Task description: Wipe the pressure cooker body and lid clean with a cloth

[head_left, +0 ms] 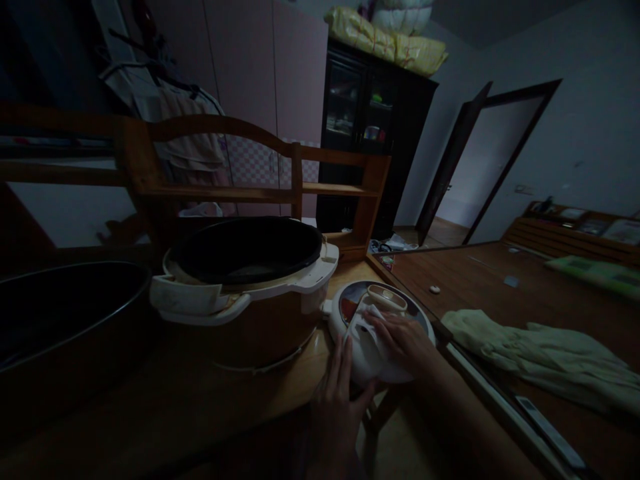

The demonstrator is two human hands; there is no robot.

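Observation:
A brown and cream rice cooker [250, 293] stands open on a wooden table [190, 400], its dark inner pot showing. Its round lid [385, 303] lies beside it at the table's right edge. My right hand [400, 340] lies flat on the lid and presses a white cloth [367, 327] against it. My left hand [337, 400] rests at the lid's near left edge with fingers stretched out, touching the rim.
A large dark pot or basin [60, 320] sits at the left of the table. A wooden rack [225, 173] stands behind the cooker. A pale green cloth [540, 357] lies on the wooden floor at right. A black cabinet [370, 133] and a doorway [485, 167] are beyond.

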